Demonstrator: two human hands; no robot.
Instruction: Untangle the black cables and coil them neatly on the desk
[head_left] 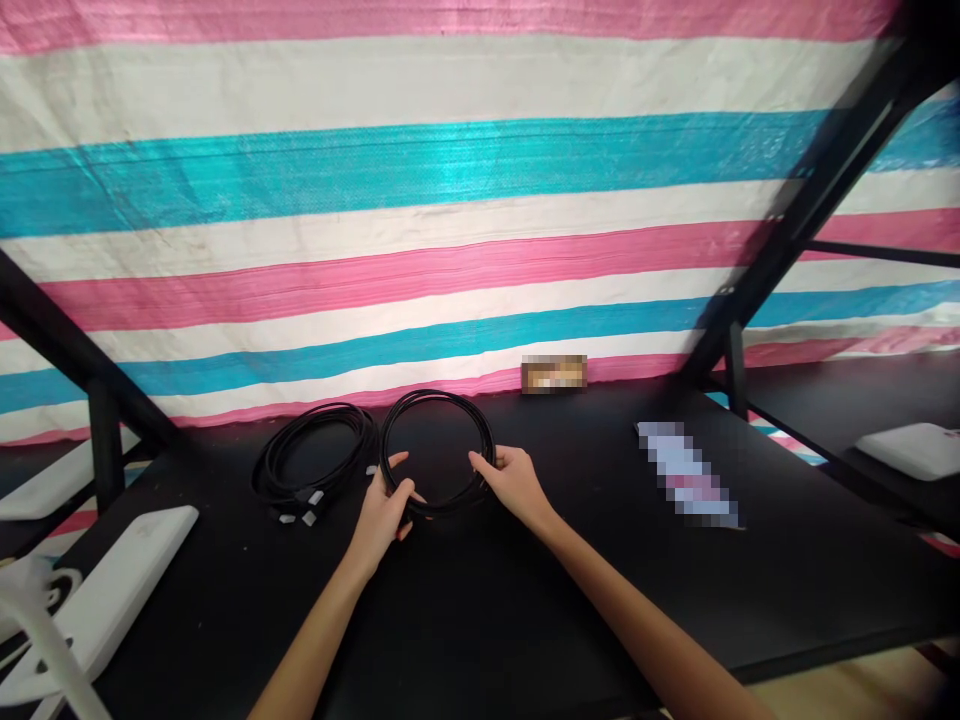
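Observation:
Both my hands hold one coil of black cable (437,397), wound into a round loop above the black table. My left hand (385,515) grips its lower left side, thumb and fingers around the strands. On the right side of the loop, my right hand (516,482) pinches the strands between thumb and fingers. A second coil of black cable (264,455) lies on the table just left of the held one, with several light-coloured plugs (309,517) at its near side. The cable ends of the held coil are hard to make out.
The black table (465,620) has black metal posts (780,270) at both sides and a striped sheet (450,160) behind. White flat devices (142,570) stand at the left. A blurred-out flat object (686,475) lies at the right, a small blurred-out box (554,375) at the back.

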